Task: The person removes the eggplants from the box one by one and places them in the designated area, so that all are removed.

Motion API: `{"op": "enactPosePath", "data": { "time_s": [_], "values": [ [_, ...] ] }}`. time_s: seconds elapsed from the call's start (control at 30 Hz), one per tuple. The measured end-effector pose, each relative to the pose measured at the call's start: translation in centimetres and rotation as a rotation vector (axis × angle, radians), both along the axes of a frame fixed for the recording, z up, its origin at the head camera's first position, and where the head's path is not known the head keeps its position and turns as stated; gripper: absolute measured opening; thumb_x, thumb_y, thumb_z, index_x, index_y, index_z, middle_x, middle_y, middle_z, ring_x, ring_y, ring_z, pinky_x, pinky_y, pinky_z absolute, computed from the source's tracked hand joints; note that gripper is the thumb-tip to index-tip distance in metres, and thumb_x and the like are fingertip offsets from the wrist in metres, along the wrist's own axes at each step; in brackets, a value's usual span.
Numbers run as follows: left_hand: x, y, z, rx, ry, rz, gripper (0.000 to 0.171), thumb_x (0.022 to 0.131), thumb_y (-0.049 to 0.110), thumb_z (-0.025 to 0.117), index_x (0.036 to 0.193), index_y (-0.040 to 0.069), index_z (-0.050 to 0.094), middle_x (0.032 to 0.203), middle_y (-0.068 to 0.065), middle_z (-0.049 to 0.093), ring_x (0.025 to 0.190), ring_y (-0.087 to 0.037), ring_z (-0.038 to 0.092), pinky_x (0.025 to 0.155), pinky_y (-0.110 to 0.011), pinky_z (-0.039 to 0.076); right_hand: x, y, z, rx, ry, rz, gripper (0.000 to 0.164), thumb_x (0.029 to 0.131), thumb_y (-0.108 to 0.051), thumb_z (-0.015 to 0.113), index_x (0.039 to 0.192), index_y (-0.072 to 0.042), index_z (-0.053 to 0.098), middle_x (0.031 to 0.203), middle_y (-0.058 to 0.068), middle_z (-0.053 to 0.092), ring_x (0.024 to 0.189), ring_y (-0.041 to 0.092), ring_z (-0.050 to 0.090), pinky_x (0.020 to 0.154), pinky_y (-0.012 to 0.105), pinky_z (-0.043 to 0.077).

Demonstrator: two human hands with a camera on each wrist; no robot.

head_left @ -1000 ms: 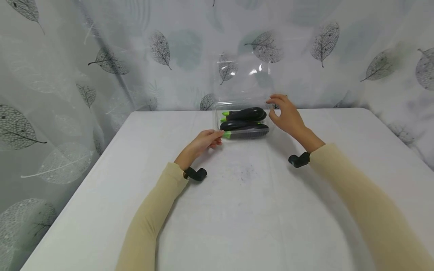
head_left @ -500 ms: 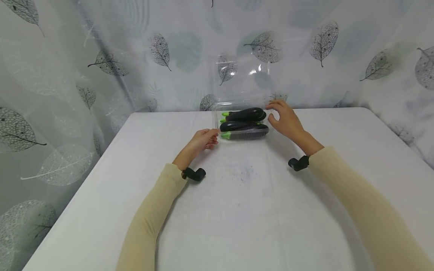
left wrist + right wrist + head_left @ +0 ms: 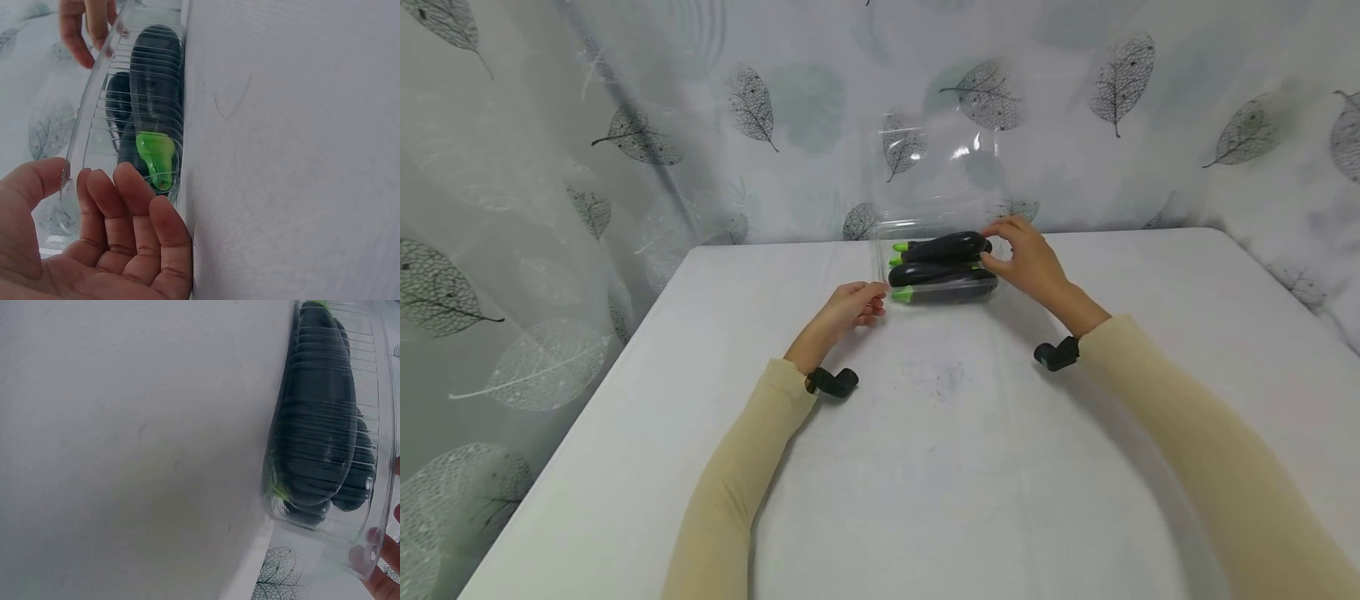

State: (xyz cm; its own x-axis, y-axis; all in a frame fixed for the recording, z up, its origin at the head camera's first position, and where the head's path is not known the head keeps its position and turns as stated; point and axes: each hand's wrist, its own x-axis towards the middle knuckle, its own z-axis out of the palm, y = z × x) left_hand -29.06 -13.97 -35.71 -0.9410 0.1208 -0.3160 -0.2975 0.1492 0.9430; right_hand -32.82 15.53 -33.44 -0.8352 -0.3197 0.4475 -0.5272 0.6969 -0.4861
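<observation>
A clear plastic container stands at the table's far edge with its lid raised behind it. Several dark eggplants with green stems lie inside it. At the container's near left corner, my left hand pinches the rim, thumb over the edge and fingers curled against the wall in the left wrist view. My right hand reaches over the right end, thumb and forefinger apart on either side of an eggplant's end. Part of that hand shows through the plastic in the right wrist view.
A white cloth covers the table, with faint dark smudges in front of the container. A leaf-printed curtain hangs right behind the far edge and along both sides. Black camera bands sit on both wrists.
My right hand has moved left and slightly down, from beside the container to over its right end. My left hand has shifted slightly left along the near corner. The eggplants stay put.
</observation>
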Motion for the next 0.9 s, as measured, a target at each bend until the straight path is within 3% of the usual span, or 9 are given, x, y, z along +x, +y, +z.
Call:
{"op": "enactPosePath", "data": {
  "time_s": [0.27,0.63,0.9],
  "values": [
    [0.0,-0.1,-0.1,0.014,-0.008,0.004,0.024,0.097,0.03,0.06,0.098,0.006,0.058,0.079,0.002,0.057,0.074,-0.008,0.06,0.065,-0.02,0.049,-0.5,-1.4,-0.6,0.011,-0.024,0.037,0.036,0.09,-0.011,0.069,0.123,0.001,0.06,0.135,0.018,0.05,0.127,0.036,0.046,0.102,0.05,0.04],
    [-0.1,0.0,0.2,-0.008,-0.011,-0.017,0.038,0.098,0.033,0.059,0.112,-0.003,0.057,0.081,0.001,0.056,0.077,-0.009,0.059,0.067,-0.02,0.048,-1.4,-2.4,-1.1,-0.011,0.01,0.059,0.038,0.091,-0.009,0.068,0.125,0.004,0.058,0.139,0.022,0.048,0.132,0.038,0.041,0.108,0.051,0.035],
    [-0.1,0.1,0.1,-0.027,0.002,-0.015,0.04,0.098,0.031,0.058,0.116,-0.005,0.057,0.082,0.002,0.056,0.077,-0.009,0.059,0.068,-0.02,0.049,-2.2,-2.5,-0.8,0.009,-0.071,0.096,0.044,0.092,-0.01,0.068,0.131,0.003,0.054,0.145,0.023,0.041,0.138,0.04,0.033,0.112,0.054,0.028]
  ]
}}
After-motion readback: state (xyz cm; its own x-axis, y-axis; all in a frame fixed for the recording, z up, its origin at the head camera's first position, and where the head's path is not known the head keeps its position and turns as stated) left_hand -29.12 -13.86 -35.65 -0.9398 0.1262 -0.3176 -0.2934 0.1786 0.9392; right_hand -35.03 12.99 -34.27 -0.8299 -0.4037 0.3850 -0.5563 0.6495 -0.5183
